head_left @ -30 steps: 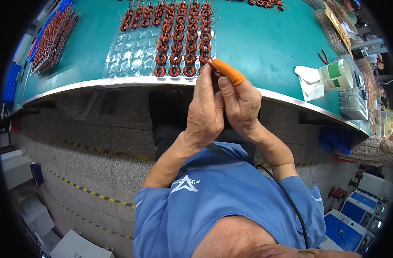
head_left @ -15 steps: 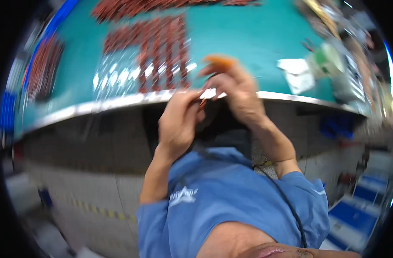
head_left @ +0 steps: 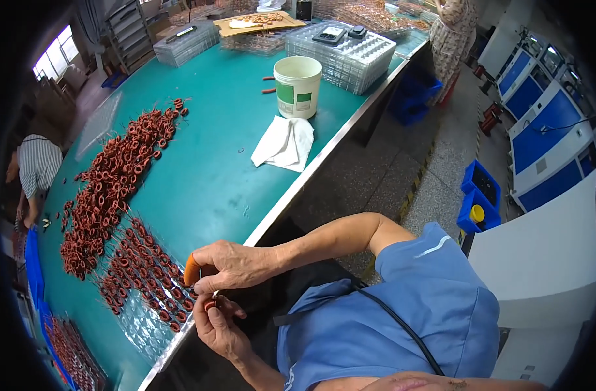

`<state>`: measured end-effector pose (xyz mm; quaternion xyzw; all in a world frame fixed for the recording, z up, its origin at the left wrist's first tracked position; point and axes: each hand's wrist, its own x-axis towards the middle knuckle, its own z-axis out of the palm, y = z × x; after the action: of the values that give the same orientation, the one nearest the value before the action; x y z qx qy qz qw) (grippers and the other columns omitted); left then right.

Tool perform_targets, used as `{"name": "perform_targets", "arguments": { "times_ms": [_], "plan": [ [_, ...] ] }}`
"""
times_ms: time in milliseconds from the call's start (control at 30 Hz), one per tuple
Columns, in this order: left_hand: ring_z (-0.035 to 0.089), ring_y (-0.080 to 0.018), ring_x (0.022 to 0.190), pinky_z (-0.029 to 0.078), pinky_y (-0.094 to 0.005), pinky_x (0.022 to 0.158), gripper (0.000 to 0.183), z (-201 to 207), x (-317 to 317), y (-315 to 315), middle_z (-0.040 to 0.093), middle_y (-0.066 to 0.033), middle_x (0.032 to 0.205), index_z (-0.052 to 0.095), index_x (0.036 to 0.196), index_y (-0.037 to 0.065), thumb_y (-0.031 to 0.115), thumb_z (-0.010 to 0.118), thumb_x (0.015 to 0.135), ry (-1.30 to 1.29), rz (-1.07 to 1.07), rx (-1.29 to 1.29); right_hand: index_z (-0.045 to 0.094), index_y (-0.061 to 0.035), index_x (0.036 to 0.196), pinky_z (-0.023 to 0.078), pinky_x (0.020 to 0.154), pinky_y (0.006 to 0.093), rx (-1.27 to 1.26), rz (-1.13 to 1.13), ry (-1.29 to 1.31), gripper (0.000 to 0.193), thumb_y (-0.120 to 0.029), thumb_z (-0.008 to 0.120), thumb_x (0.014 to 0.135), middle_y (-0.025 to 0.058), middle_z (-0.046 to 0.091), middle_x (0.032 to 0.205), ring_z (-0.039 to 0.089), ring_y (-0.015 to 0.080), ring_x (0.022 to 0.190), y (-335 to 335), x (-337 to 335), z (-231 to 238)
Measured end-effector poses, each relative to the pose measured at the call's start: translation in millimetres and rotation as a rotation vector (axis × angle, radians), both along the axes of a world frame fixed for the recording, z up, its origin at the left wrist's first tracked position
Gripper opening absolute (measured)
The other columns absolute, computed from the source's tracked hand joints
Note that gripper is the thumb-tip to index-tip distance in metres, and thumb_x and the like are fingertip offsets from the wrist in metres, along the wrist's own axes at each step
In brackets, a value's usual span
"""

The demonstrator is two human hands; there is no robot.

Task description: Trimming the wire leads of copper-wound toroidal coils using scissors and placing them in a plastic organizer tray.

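Note:
My left hand is closed around a small red-brown ring coil at the table's front edge. Just above it, my right hand is pinched shut, an orange finger cover on one finger. What the right fingertips hold is too small to make out. Beside both hands lies a clear plastic tray, partly filled with rows of similar ring coils with thin wire leads. Beyond it, a large heap of loose ring coils spreads over the green table.
A white cloth and a white-green bucket stand along the right edge. Farther off are stacked clear trays. Another filled tray is at the lower left. Two other people are by the table, one far left, one far right. Blue bins sit on the floor.
My view has swung round, so the bucket, the stacked trays and the floor at right now show clearly. Both hands remain close together at the table edge, the right one now above the left.

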<state>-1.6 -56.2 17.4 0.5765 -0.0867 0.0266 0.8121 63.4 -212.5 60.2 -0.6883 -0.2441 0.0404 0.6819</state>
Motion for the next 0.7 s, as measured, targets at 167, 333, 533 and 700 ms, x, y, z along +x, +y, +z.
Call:
{"name": "perform_targets", "arguments": {
  "times_ms": [167, 333, 533, 700],
  "plan": [
    [0.056, -0.0154, 0.061, 0.046, -0.0233, 0.053, 0.034, 4.0, -1.9, -0.3, 0.058, -0.0094, 0.079, 0.051, 0.113, -0.001, 0.028, 0.056, 0.096, 0.044, 0.012, -0.080, 0.063, 0.0068, 0.098, 0.051, 0.070, 0.0320, -0.018, 0.058, 0.137, 0.035, -0.026, 0.062, 0.086, 0.0158, 0.069, 0.085, 0.065, 0.0204, 0.078, 2.7, 0.5, -6.3],
    [0.057, -0.0164, 0.059, 0.047, -0.0232, 0.051, 0.033, -0.9, -6.4, 0.4, 0.060, -0.0131, 0.087, 0.046, 0.114, 0.000, 0.027, 0.055, 0.097, -0.011, 0.063, -0.036, 0.065, 0.0077, 0.094, 0.051, 0.068, 0.0301, 0.022, 0.118, 0.147, 0.031, -0.023, 0.065, 0.085, 0.0156, 0.070, 0.085, 0.066, 0.0170, 0.078, -4.7, -3.8, -5.6],
    [0.057, -0.0149, 0.062, 0.048, -0.0226, 0.055, 0.047, 5.2, -9.9, -4.6, 0.060, -0.0119, 0.084, 0.044, 0.128, -0.005, 0.030, 0.053, 0.097, 0.078, -0.070, -0.117, 0.066, 0.0019, 0.090, 0.050, 0.067, 0.0330, -0.165, -0.014, -0.280, 0.020, -0.017, 0.067, 0.084, 0.0102, 0.065, 0.085, 0.063, 0.0232, 0.078, -11.4, -4.3, -21.1],
    [0.061, -0.0113, 0.090, 0.050, -0.0233, 0.078, 0.028, -15.2, -3.4, -1.8, 0.061, -0.0068, 0.103, 0.054, 0.117, -0.003, 0.017, 0.054, 0.097, 0.067, -0.017, -0.148, 0.060, 0.0025, 0.080, 0.050, 0.072, 0.0380, -0.348, -0.260, -1.344, 0.018, -0.013, 0.063, 0.070, 0.0117, 0.054, 0.084, 0.059, 0.0264, 0.084, -7.2, -28.9, -5.8]
  ]
}}
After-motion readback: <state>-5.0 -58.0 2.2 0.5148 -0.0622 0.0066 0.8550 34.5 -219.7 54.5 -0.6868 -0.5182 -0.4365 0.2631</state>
